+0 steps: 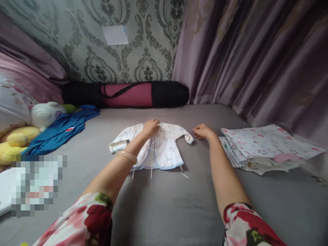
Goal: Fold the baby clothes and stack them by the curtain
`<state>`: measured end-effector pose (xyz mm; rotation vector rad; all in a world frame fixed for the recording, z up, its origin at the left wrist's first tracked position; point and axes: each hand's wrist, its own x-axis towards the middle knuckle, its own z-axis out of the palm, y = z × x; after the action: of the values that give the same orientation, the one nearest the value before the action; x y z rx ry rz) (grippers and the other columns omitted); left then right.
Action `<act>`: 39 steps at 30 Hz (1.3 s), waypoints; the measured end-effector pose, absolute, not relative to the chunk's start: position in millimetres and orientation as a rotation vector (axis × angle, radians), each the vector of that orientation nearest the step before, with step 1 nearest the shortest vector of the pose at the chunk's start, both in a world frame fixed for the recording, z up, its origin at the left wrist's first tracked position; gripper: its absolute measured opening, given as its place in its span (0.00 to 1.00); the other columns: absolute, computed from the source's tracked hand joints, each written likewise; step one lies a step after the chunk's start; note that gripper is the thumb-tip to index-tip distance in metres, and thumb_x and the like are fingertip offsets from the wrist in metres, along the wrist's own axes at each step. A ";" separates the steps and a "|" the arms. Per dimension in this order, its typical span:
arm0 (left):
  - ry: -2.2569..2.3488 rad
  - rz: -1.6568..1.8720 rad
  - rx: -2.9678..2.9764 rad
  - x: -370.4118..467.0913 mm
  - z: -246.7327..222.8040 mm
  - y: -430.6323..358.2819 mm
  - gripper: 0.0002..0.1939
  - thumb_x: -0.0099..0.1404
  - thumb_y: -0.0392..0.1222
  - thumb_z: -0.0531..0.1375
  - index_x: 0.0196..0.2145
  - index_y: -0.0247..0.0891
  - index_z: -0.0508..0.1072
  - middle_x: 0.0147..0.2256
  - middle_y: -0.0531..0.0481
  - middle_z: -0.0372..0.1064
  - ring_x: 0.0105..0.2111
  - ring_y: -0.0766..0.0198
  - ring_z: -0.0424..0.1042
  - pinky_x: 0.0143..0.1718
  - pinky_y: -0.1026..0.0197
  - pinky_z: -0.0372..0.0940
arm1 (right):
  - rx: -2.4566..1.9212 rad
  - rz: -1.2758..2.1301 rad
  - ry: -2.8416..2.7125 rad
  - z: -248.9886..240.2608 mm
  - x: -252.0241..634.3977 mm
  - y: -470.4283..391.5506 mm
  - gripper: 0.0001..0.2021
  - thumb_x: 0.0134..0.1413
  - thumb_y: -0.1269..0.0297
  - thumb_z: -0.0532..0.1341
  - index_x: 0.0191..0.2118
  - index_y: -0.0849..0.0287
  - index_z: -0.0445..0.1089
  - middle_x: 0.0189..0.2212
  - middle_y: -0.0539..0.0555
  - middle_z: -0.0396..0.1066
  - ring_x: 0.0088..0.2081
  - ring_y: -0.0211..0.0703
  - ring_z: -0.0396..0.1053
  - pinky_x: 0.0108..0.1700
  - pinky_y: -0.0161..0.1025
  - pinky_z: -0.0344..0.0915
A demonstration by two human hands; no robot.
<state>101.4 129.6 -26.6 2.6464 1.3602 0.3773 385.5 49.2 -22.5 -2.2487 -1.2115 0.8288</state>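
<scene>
A small white baby shirt (166,147) with pale blue trim and thin tie strings lies front up on the grey bed sheet, both sleeves spread outward. At its neckline is my left hand (151,128), fingers bent over the collar and closed on the cloth; its fingertips are partly hidden. My right hand (203,132) is just beyond the cuff of the right-side sleeve, fingers curled together, with no cloth visible in them. A pale bangle (128,156) circles my left forearm.
A stack of folded printed cloths (263,147) lies at the right. To the left are a blue garment (61,128), plush toys (44,114) and a blurred-out white item (38,184). A long black and maroon bag (128,94) rests along the wall, beside purple curtains (217,51).
</scene>
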 end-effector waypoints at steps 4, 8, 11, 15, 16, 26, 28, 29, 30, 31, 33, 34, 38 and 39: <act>1.124 0.385 2.661 138.8 -40.0 121.1 0.14 0.66 0.35 0.50 0.48 0.36 0.68 0.47 0.40 0.69 0.49 0.55 0.68 0.52 0.54 0.62 | -2.321 0.893 -1.264 -29.7 391.5 39.9 0.15 0.51 0.57 0.67 0.23 0.61 0.67 0.14 0.48 0.63 0.18 0.34 0.63 0.22 0.31 0.63; 1.055 0.512 2.651 160.7 -68.8 119.0 0.15 0.67 0.35 0.49 0.49 0.33 0.66 0.49 0.38 0.68 0.51 0.56 0.67 0.54 0.54 0.62 | -2.366 0.908 -1.475 -32.5 391.3 42.4 0.18 0.43 0.52 0.70 0.22 0.60 0.67 0.14 0.47 0.62 0.18 0.34 0.61 0.22 0.31 0.60; 1.085 0.645 2.632 166.2 -88.0 116.8 0.16 0.68 0.37 0.48 0.52 0.31 0.64 0.54 0.34 0.63 0.55 0.55 0.64 0.58 0.51 0.59 | -2.358 0.889 -1.598 -38.1 389.8 45.9 0.15 0.42 0.54 0.69 0.22 0.60 0.69 0.14 0.47 0.62 0.18 0.34 0.60 0.22 0.31 0.57; 1.116 0.695 2.622 165.7 -95.8 113.6 0.17 0.69 0.38 0.47 0.53 0.33 0.64 0.56 0.34 0.62 0.57 0.54 0.63 0.60 0.49 0.58 | -2.324 0.852 -1.631 -39.6 383.3 47.0 0.05 0.42 0.64 0.66 0.24 0.60 0.71 0.14 0.47 0.64 0.18 0.34 0.60 0.21 0.31 0.54; 1.120 0.688 2.621 165.3 -95.2 113.1 0.17 0.69 0.38 0.47 0.54 0.33 0.64 0.56 0.35 0.62 0.57 0.53 0.63 0.60 0.49 0.58 | -2.319 0.843 -1.617 -38.2 382.0 46.7 0.03 0.42 0.67 0.64 0.24 0.59 0.71 0.14 0.46 0.63 0.18 0.34 0.59 0.21 0.31 0.53; 1.131 0.669 2.592 164.7 -89.4 111.1 0.20 0.67 0.34 0.47 0.56 0.34 0.65 0.57 0.37 0.62 0.58 0.54 0.62 0.61 0.50 0.57 | -1.974 0.878 -0.934 -36.8 383.9 48.1 0.02 0.50 0.68 0.59 0.31 0.59 0.67 0.20 0.45 0.64 0.23 0.34 0.64 0.23 0.29 0.59; 1.133 0.660 2.595 164.8 -88.3 110.6 0.20 0.67 0.34 0.47 0.55 0.34 0.66 0.57 0.38 0.62 0.58 0.55 0.62 0.61 0.53 0.57 | -1.945 0.951 -0.883 -37.8 382.8 47.0 0.04 0.51 0.69 0.59 0.35 0.59 0.67 0.23 0.46 0.67 0.24 0.35 0.66 0.25 0.29 0.62; 1.136 0.660 2.592 165.0 -87.7 110.3 0.20 0.68 0.34 0.47 0.55 0.34 0.66 0.57 0.38 0.62 0.58 0.56 0.62 0.61 0.54 0.57 | -1.938 0.974 -0.878 -37.8 383.0 45.9 0.06 0.51 0.69 0.60 0.37 0.59 0.67 0.24 0.47 0.68 0.25 0.35 0.67 0.26 0.30 0.63; 1.139 0.661 2.588 165.2 -87.1 109.8 0.20 0.68 0.35 0.47 0.55 0.34 0.67 0.57 0.38 0.62 0.57 0.56 0.62 0.61 0.55 0.56 | -1.918 1.013 -0.870 -37.7 384.0 44.5 0.09 0.50 0.69 0.61 0.39 0.59 0.67 0.25 0.48 0.69 0.26 0.36 0.68 0.27 0.30 0.65; 1.141 0.661 2.584 165.5 -86.4 109.4 0.19 0.69 0.37 0.46 0.54 0.34 0.67 0.57 0.38 0.63 0.57 0.57 0.63 0.61 0.55 0.56 | -1.890 1.060 -0.871 -37.7 385.7 43.2 0.12 0.50 0.69 0.62 0.42 0.60 0.67 0.27 0.49 0.71 0.27 0.36 0.69 0.29 0.31 0.66; 1.142 0.664 2.579 165.9 -85.4 108.4 0.19 0.71 0.41 0.46 0.54 0.36 0.67 0.56 0.39 0.63 0.57 0.57 0.63 0.61 0.55 0.56 | -1.834 1.117 -0.913 -38.6 391.3 41.6 0.18 0.48 0.69 0.64 0.47 0.60 0.66 0.29 0.51 0.73 0.30 0.38 0.71 0.32 0.33 0.68; 1.141 0.664 2.579 166.0 -85.1 107.9 0.19 0.71 0.43 0.46 0.54 0.36 0.67 0.56 0.39 0.63 0.57 0.57 0.62 0.61 0.54 0.56 | -1.819 1.100 -0.953 -40.0 394.9 41.9 0.20 0.47 0.70 0.64 0.48 0.60 0.66 0.31 0.52 0.74 0.31 0.39 0.72 0.34 0.34 0.68; 1.138 0.648 2.588 165.3 -85.2 106.8 0.21 0.71 0.49 0.47 0.55 0.36 0.66 0.58 0.38 0.61 0.59 0.55 0.60 0.62 0.51 0.55 | -1.849 0.705 -1.083 -52.0 409.9 50.9 0.22 0.47 0.70 0.61 0.51 0.60 0.67 0.38 0.55 0.75 0.36 0.42 0.73 0.38 0.37 0.69; 1.140 0.642 2.590 165.0 -85.5 106.7 0.22 0.71 0.50 0.48 0.55 0.36 0.65 0.59 0.37 0.60 0.60 0.54 0.60 0.62 0.50 0.54 | -1.862 0.600 -1.095 -56.3 413.0 54.0 0.22 0.48 0.70 0.60 0.52 0.61 0.66 0.40 0.56 0.75 0.38 0.43 0.73 0.39 0.37 0.69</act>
<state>165.0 106.7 -85.5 2.5901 1.1400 0.6416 413.0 54.0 -56.3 -1.8617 -1.0949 0.6004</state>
